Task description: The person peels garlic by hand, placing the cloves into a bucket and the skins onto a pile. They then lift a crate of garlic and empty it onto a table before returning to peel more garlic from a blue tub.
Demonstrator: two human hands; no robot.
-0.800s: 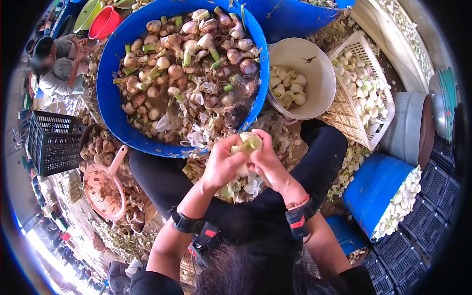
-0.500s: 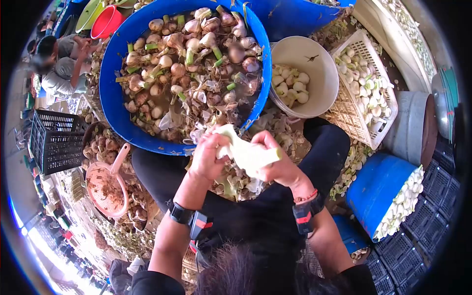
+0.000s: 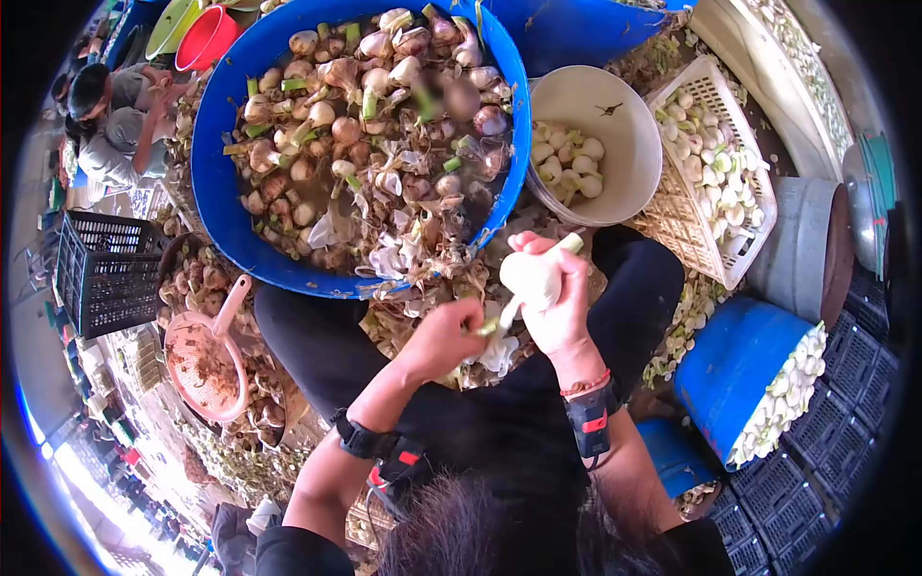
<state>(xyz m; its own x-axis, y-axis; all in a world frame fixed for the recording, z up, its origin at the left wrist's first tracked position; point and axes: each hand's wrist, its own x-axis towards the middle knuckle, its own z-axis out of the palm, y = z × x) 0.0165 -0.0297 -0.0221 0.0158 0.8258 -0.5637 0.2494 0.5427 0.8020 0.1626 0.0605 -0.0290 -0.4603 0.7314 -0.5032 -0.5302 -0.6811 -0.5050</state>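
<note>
Watching remotely, I see the right hand (image 3: pixel 565 312) wrapped around a pale bulb (image 3: pixel 531 278), its stem (image 3: pixel 569 243) pointing to 1 o'clock. At the bulb's 8 o'clock, the left hand (image 3: pixel 444 341) pinches a thin strip (image 3: pixel 507 316) reaching towards it; whether strip and bulb join, I can't tell. If they do, a hard tug against a loose hold could, I judge, slip the smooth bulb onto the peelings (image 3: pixel 497 357) at 7 o'clock. A brittle strip could snap instead. The tub (image 3: pixel 204 192) lies at 10 o'clock, the bucket (image 3: pixel 629 154) at 1; a careless flick could drop the strip into either.
</note>
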